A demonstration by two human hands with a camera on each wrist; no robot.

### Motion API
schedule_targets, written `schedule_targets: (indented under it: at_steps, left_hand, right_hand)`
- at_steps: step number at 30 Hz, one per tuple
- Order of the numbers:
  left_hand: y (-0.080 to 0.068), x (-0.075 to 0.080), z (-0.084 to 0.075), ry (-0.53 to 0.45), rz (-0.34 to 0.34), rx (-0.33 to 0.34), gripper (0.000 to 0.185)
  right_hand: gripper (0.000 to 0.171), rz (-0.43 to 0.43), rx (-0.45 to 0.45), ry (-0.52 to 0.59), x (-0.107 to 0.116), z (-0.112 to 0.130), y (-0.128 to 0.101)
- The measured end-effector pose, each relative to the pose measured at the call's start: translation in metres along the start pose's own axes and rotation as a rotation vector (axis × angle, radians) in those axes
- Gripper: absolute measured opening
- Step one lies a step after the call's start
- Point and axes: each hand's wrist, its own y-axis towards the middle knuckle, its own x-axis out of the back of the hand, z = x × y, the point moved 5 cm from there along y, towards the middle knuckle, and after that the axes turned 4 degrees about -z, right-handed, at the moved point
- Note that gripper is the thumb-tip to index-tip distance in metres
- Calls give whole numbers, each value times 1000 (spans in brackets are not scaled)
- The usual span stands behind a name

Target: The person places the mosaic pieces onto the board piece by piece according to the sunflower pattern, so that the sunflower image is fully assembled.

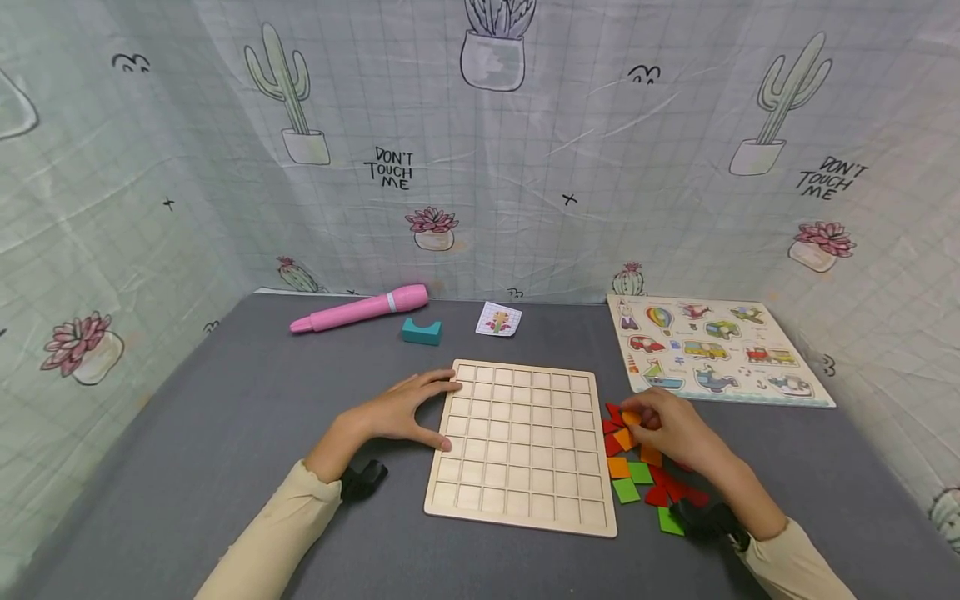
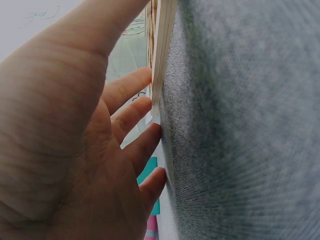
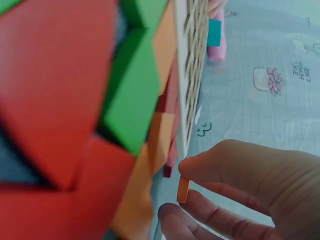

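A pale wooden grid board [image 1: 522, 442] lies flat on the grey table. My left hand [image 1: 408, 408] rests open against its left edge, fingers straight along the board's rim [image 2: 159, 75]. To the board's right sits a pile of red, orange and green flat tiles [image 1: 637, 471]. My right hand [image 1: 667, 425] hovers over the pile's far end and pinches a small orange tile [image 3: 183, 190] between thumb and forefinger. The pile looms close in the right wrist view [image 3: 75, 115].
A vehicle peg puzzle [image 1: 716, 348] lies at the back right. A pink pen-shaped toy [image 1: 362, 309], a teal block [image 1: 421, 331] and a small card [image 1: 498, 318] lie along the back. A cactus-print cloth [image 1: 525, 150] walls the table in.
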Motion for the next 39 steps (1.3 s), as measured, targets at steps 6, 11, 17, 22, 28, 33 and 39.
schedule_targets:
  at_steps: [6,11,17,22,28,33,39]
  left_hand:
    - [-1,1,-1,1,2,-1,88]
    - [0,1,-1,-9,-5,-10,88]
    - [2,1,-1,-3,7,-4,88]
    - [2,0,-2,-6,14,-4,88]
    - [2,0,-2,-6,23,2,88]
    - [1,0,-2,1,21,11,88]
    - [0,0,-1,-5,26,14,88]
  right_hand:
    - [21,11,27,8,-1,10,11]
    - [21,26,60,23,-3,23,21]
    - [24,73,72,51,-14,37,30]
    - [23,106,82,83,-23,45,37]
    - [20,94,146,79,-31,56,44]
    - [18,102,181,104,-41,65,52]
    - [17,143,208,105,-55,76,60]
